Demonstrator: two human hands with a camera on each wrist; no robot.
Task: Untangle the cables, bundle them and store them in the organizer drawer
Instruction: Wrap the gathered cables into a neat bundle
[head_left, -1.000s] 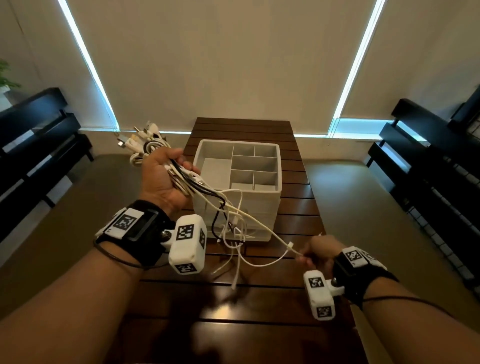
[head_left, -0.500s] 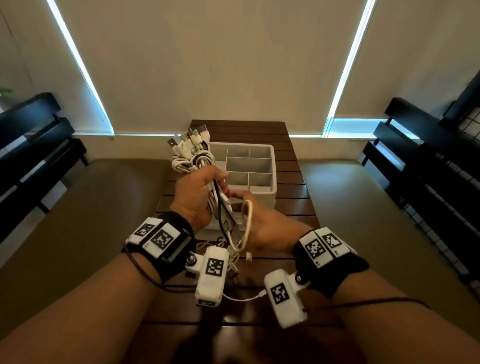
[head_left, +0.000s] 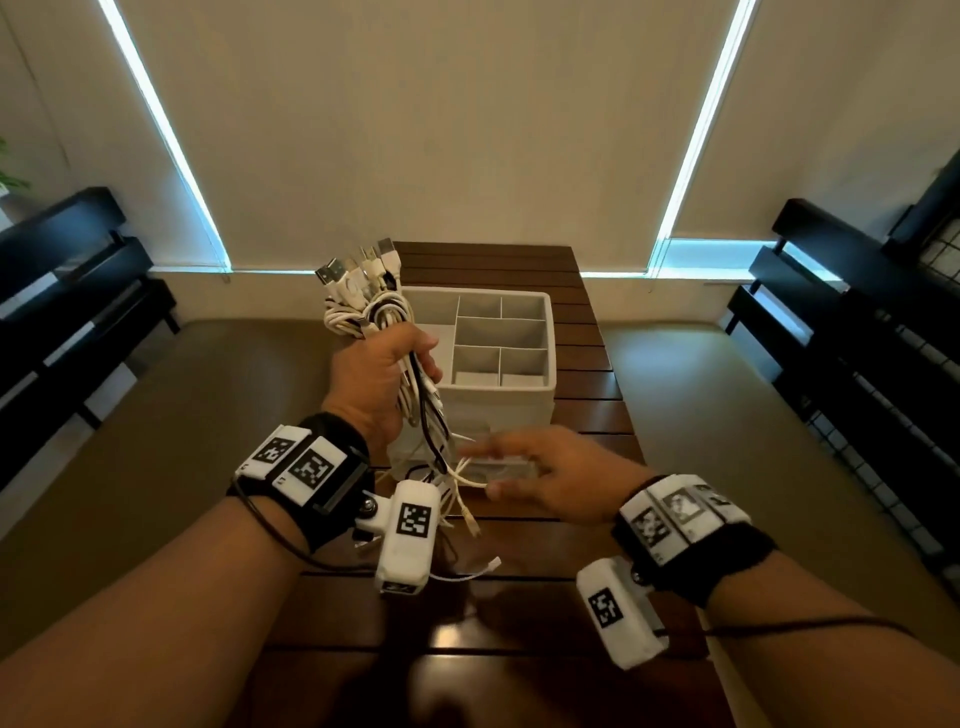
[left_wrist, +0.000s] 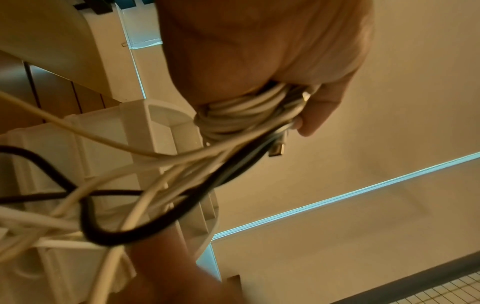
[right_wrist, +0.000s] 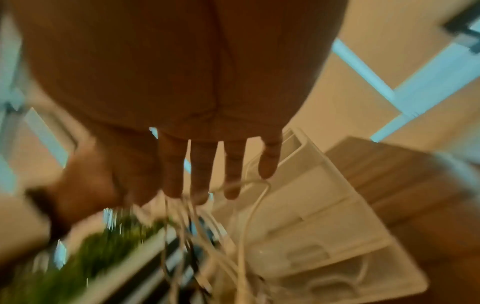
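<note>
My left hand (head_left: 382, 374) grips a bunch of white and black cables (head_left: 363, 301) raised above the table, plug ends sticking up. The left wrist view shows the fingers (left_wrist: 315, 115) curled round the coiled cables (left_wrist: 244, 115). Loose tails (head_left: 447, 467) hang below the fist, in front of the white organizer (head_left: 550, 364) with its divided top tray. My right hand (head_left: 524, 475) is spread, fingers (right_wrist: 200, 174) straight, reaching into the hanging tails (right_wrist: 246, 205) and holding nothing. The picture of it is blurred.
The organizer stands on a dark slatted wooden table (head_left: 597, 415). Black benches (head_left: 78, 291) flank the table on the left and on the right (head_left: 857, 322). A blind-covered window wall is behind.
My right hand let go of the cable loop, opened and moved down and right under the left fist. The left hand stays raised with the bunch.
</note>
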